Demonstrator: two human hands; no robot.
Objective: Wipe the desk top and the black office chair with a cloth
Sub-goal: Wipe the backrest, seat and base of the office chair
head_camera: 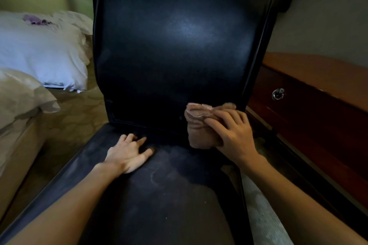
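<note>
**Forearms reaching over a dusty chair (179, 45)**

Left hand (127, 152) is resting flat, fingers spread, on the seat (171, 205). Right hand (232, 138) is pressing a folded cloth (198, 125) with fairly straight fingers against the backrest's (159, 81) lower right. Dust is showing on the seat, so wiping looks unfinished. I cannot tell whether the desk (318, 73) is done.

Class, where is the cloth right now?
In the head view, the cloth is right of centre, pressed by the right hand against the bottom of the black chair's backrest, beside the wooden desk.
</note>
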